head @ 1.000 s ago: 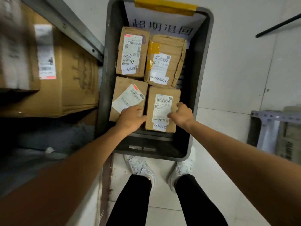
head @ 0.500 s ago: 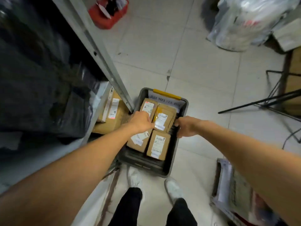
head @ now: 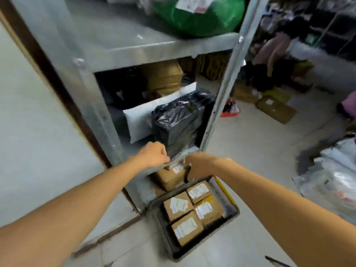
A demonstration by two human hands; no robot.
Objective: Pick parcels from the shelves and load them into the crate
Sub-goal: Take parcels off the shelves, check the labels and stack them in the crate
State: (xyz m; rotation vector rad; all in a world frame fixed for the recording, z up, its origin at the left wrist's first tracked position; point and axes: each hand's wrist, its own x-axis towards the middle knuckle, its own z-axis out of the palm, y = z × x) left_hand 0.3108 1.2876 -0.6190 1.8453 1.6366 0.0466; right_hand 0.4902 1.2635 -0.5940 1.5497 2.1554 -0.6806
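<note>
Parcels [head: 178, 206] | four brown labelled boxes in grey crate [head: 157, 216] | fingers [head: 163, 151] curled, hold unclear

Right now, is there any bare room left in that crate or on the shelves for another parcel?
Four boxes fill the crate, leaving only a thin strip along its yellow-taped wall. The upper shelf is bare left of the green bag. The middle shelf is crowded around the black parcel.

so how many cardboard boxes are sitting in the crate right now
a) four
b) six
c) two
a: four labelled cardboard boxes lie two by two, labels up, inside the grey crate on the floor.
</note>
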